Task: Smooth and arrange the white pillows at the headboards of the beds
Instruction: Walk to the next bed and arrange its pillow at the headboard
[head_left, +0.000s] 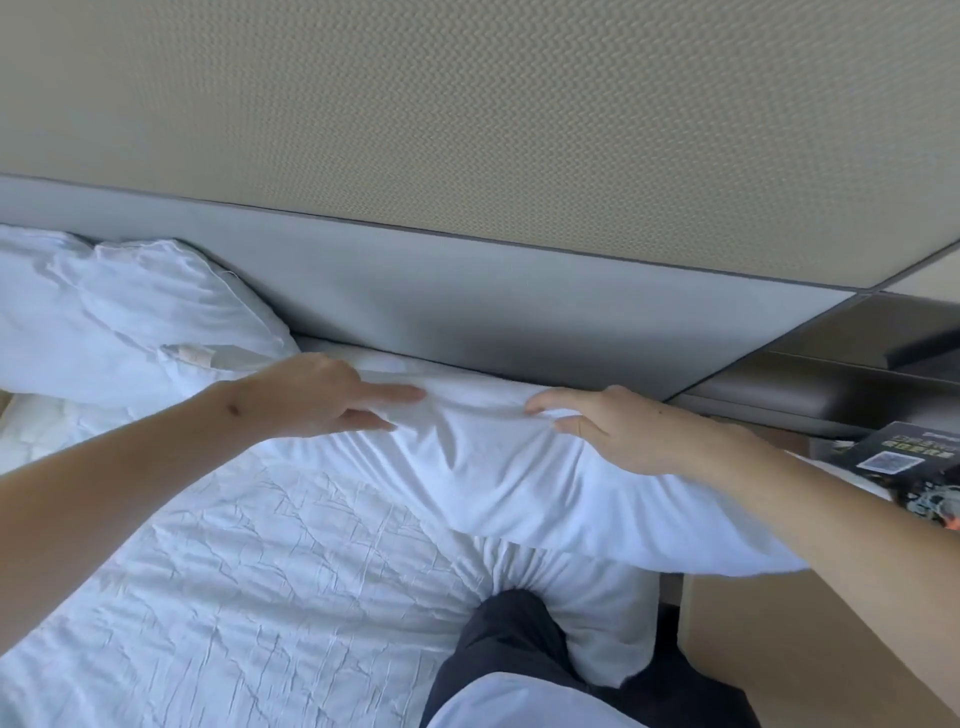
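A white pillow (498, 483) lies across the bed's right end against the grey headboard (415, 291). My left hand (317, 395) rests flat on its left upper part, fingers stretched out and apart. My right hand (618, 431) lies on its upper right part, fingertips curled into a fold of the case. A second, crumpled white pillow (156, 306) leans on the headboard at the left.
The wrinkled white sheet (234, 571) covers the mattress below the pillows. My knee in dark trousers (514, 649) presses into the bed's edge. A dark bedside shelf (810, 400) and a black card with a QR code (893, 457) sit at the right.
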